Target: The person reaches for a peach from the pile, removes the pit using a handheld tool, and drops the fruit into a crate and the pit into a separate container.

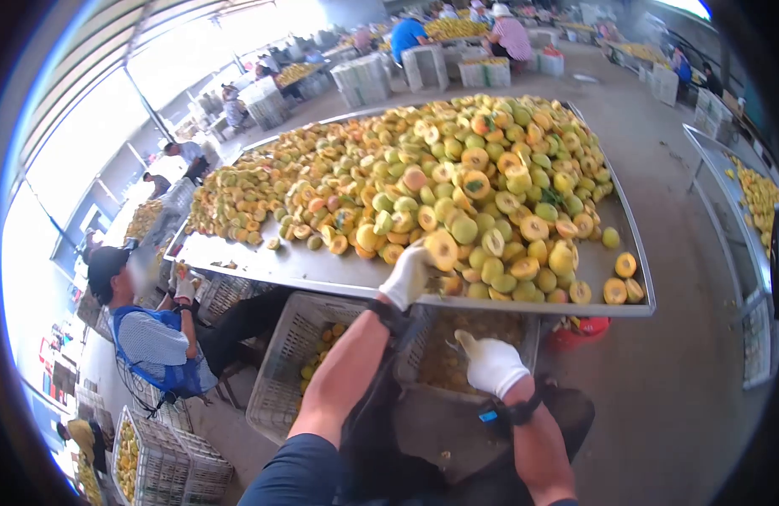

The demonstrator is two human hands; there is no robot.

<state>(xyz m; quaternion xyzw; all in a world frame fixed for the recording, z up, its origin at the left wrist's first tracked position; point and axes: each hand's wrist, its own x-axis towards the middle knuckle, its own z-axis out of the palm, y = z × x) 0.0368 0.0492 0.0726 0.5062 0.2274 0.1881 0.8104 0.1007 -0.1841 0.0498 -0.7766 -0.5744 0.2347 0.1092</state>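
A large heap of yellow-green peaches (457, 194), many of them cut in half with the pits showing, covers the metal table (322, 274) in front of me. At the table's near edge, my left hand (406, 277) in a white glove is closed on a halved peach (441, 250), cut face towards me. Lower and to the right, my gloved right hand (495, 364) is closed above a crate (413, 346) under the table edge. Something thin shows by its fingers, too small to name.
Another plastic crate (271, 371) with some fruit stands left of my legs. A seated person in a blue vest (157, 346) works at the table's left end. A red bucket (579, 331) sits under the right corner. Another metal table (727, 194) with fruit is at right.
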